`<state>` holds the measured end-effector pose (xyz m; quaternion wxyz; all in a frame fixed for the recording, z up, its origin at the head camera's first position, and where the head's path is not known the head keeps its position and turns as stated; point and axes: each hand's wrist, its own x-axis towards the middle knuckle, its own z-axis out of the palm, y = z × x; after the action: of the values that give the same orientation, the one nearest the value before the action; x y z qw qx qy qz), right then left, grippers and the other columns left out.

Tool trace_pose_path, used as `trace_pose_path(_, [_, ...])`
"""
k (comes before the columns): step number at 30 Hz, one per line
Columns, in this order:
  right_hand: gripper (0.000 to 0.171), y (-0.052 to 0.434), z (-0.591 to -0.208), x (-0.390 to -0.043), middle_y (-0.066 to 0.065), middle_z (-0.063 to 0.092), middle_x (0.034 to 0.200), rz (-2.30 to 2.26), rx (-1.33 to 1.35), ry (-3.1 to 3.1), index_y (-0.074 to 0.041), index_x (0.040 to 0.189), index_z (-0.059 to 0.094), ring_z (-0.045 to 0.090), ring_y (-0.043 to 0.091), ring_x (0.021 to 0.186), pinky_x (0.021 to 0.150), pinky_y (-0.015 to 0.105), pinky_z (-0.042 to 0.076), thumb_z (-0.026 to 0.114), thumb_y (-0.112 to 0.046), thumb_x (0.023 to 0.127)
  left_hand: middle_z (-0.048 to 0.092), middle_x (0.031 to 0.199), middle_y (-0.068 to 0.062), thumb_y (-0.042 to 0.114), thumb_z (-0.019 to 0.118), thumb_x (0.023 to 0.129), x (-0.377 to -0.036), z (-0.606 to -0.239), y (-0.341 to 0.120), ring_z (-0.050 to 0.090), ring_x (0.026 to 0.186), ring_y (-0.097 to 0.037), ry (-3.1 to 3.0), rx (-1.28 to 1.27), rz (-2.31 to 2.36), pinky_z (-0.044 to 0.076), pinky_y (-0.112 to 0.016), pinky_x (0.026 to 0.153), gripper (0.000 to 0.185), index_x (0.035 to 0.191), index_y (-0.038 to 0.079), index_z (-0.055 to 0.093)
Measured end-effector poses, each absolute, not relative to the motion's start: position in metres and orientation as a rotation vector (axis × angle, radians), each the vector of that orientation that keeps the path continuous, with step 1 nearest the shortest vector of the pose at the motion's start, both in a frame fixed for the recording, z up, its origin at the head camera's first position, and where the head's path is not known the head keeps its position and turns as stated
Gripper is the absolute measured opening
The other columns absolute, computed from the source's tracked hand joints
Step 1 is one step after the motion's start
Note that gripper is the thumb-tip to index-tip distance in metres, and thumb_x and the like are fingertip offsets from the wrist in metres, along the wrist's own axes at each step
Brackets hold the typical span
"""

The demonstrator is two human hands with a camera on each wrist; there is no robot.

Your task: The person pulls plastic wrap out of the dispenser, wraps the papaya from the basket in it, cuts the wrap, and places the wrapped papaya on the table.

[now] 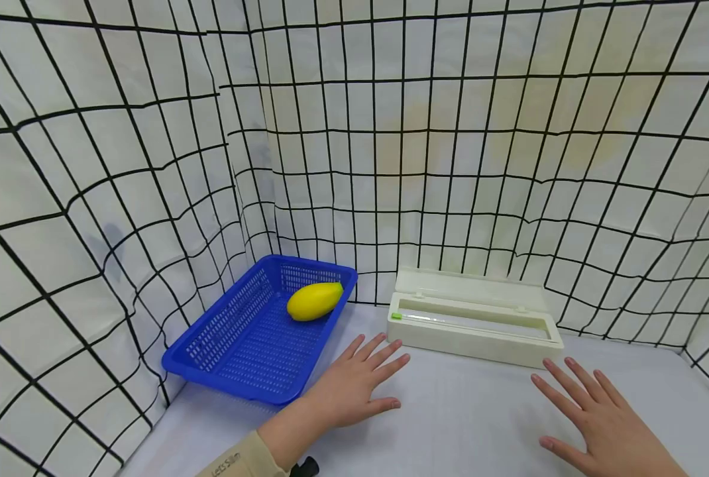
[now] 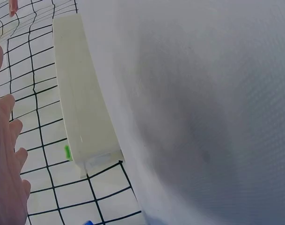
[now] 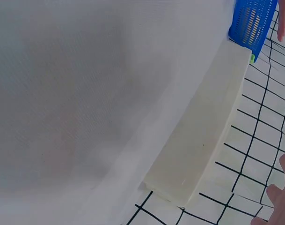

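Observation:
My left hand (image 1: 354,387) is held over the white table with its fingers spread, between a blue basket (image 1: 247,344) and a long cream box (image 1: 468,346). Inside the basket, toward its far right end, lies a yellow lemon-like fruit (image 1: 313,302). The box has its lid (image 1: 468,286) raised at the back, and a clear film roll (image 1: 474,322) shows in its opening. A small green tab (image 1: 396,316) sits at the box's left front corner. My right hand (image 1: 605,417), fingers spread and holding nothing, is in front of the box's right end.
White cloth walls (image 1: 462,152) with a black grid enclose the table (image 1: 450,411) at the left, back and right. The basket stands close to the left wall, and the box is near the back wall. A small black object (image 1: 307,466) shows beside the left sleeve.

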<state>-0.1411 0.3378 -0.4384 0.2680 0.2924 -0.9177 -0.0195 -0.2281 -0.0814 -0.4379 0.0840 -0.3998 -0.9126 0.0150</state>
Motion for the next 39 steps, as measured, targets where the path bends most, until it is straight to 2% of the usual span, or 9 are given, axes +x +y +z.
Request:
trace_pose_path(8, [0.088, 0.337, -0.436, -0.139, 0.000, 0.019, 0.164, -0.055, 0.772, -2.485, -0.023, 0.153, 0.039, 0.001, 0.017, 0.152, 0.120, 0.034, -0.008, 0.066, -0.067, 0.082, 0.010, 0.166, 0.005, 0.069, 0.026, 0.098, -0.229, -0.438, -0.079, 0.009, 0.152, -0.024, -2.704, -1.172, 0.080, 0.009, -0.049, 0.121, 0.073, 0.160, 0.032, 0.017])
trace_pose_path(15, [0.092, 0.338, -0.436, -0.139, -0.002, 0.023, 0.163, -0.020, 0.688, -2.535, -0.027, 0.154, 0.036, 0.001, 0.010, 0.151, 0.118, 0.027, -0.010, 0.075, -0.060, 0.078, 0.011, 0.166, 0.005, 0.066, 0.031, 0.099, -0.229, -0.436, -0.073, 0.012, 0.152, -0.024, -2.741, -1.153, 0.019, 0.010, -0.048, 0.121, 0.072, 0.160, 0.032, 0.013])
trace_pose_path(19, [0.090, 0.341, -0.436, -0.141, -0.001, 0.030, 0.160, 0.031, 0.658, -2.552, -0.028, 0.154, 0.037, 0.006, 0.012, 0.151, 0.117, 0.022, -0.010, 0.077, -0.056, 0.078, 0.014, 0.165, 0.004, 0.065, 0.033, 0.099, -0.232, -0.438, -0.069, 0.015, 0.151, -0.024, -2.764, -1.132, -0.017, 0.012, -0.048, 0.121, 0.071, 0.160, 0.032, 0.016])
trace_pose_path(20, [0.089, 0.341, -0.436, -0.142, 0.001, 0.034, 0.158, 0.054, 0.655, -2.555, -0.028, 0.153, 0.038, 0.010, 0.014, 0.151, 0.119, 0.027, -0.005, 0.077, -0.054, 0.078, 0.015, 0.165, 0.004, 0.065, 0.033, 0.099, -0.234, -0.438, -0.068, 0.017, 0.150, -0.024, -2.762, -1.124, -0.020, 0.014, -0.048, 0.121, 0.071, 0.160, 0.031, 0.016])
trace_pose_path(22, [0.086, 0.342, -0.435, -0.145, 0.003, 0.040, 0.154, 0.103, 0.645, -2.566, -0.028, 0.152, 0.041, 0.023, 0.025, 0.147, 0.120, 0.044, 0.011, 0.078, -0.053, 0.078, 0.019, 0.164, 0.002, 0.064, 0.036, 0.099, -0.237, -0.439, -0.067, 0.020, 0.149, -0.024, -2.763, -1.107, -0.047, 0.016, -0.048, 0.120, 0.071, 0.159, 0.030, 0.019])
trace_pose_path(24, [0.083, 0.343, -0.434, -0.149, 0.005, 0.045, 0.150, 0.147, 0.632, -2.571, -0.028, 0.149, 0.045, 0.034, 0.033, 0.140, 0.109, 0.057, 0.027, 0.080, -0.051, 0.077, 0.022, 0.163, 0.001, 0.063, 0.038, 0.099, -0.240, -0.438, -0.066, 0.023, 0.148, -0.024, -2.768, -1.088, -0.070, 0.019, -0.048, 0.120, 0.071, 0.159, 0.030, 0.020])
trace_pose_path(26, [0.080, 0.345, -0.433, -0.153, 0.009, 0.051, 0.143, 0.199, 0.620, -2.572, -0.028, 0.146, 0.050, 0.044, 0.040, 0.128, 0.093, 0.061, 0.038, 0.082, -0.048, 0.075, 0.024, 0.163, 0.000, 0.063, 0.037, 0.099, -0.243, -0.438, -0.065, 0.025, 0.147, -0.024, -2.772, -1.070, -0.089, 0.020, -0.047, 0.119, 0.071, 0.159, 0.030, 0.021])
trace_pose_path(28, [0.077, 0.347, -0.432, -0.157, 0.010, 0.054, 0.138, 0.229, 0.612, -2.574, -0.027, 0.143, 0.053, 0.048, 0.042, 0.122, 0.089, 0.062, 0.039, 0.083, -0.046, 0.075, 0.026, 0.162, 0.000, 0.064, 0.036, 0.099, -0.246, -0.438, -0.064, 0.026, 0.147, -0.024, -2.782, -1.049, -0.114, 0.021, -0.046, 0.119, 0.071, 0.159, 0.029, 0.022])
trace_pose_path(39, [0.063, 0.356, -0.432, -0.181, 0.010, 0.059, 0.123, 0.358, 0.489, -2.622, -0.022, 0.135, 0.061, 0.051, 0.037, 0.113, 0.090, 0.059, 0.040, 0.081, -0.043, 0.079, 0.029, 0.160, 0.000, 0.062, 0.038, 0.099, -0.269, -0.442, -0.060, 0.028, 0.145, -0.024, -2.808, -0.903, -0.191, 0.025, -0.046, 0.118, 0.070, 0.159, 0.028, 0.022])
